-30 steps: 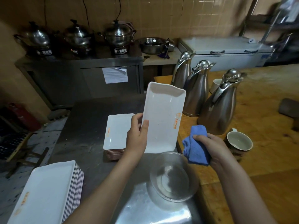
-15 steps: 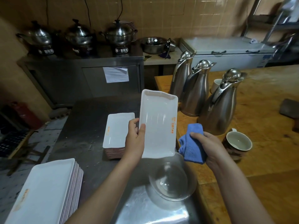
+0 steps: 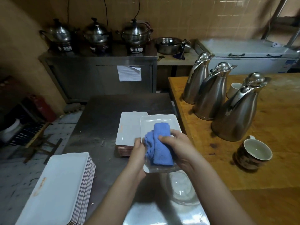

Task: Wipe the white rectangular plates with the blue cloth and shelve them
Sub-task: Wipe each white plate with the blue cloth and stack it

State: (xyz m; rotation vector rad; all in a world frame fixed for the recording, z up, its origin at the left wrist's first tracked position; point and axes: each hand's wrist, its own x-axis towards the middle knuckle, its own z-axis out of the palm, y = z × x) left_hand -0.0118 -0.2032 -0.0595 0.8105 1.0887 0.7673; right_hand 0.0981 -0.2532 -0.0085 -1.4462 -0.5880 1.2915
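My left hand (image 3: 138,153) grips the left edge of a white rectangular plate (image 3: 158,121), held nearly flat over the steel counter. My right hand (image 3: 176,146) holds the blue cloth (image 3: 159,143) and presses it onto the plate's inner face. Just left of the held plate sits a stack of small white plates (image 3: 129,129). A second stack of larger white rectangular plates (image 3: 60,187) lies at the near left of the counter.
A glass bowl (image 3: 181,189) stands just below the held plate. On the wooden table (image 3: 267,159) to the right stand three steel jugs (image 3: 237,111) and a brown mug (image 3: 253,153). Steel pots (image 3: 134,33) line the back cabinet.
The plate has tilted down from upright to nearly flat and come lower. My right hand brought the blue cloth from beside the plate onto its face.
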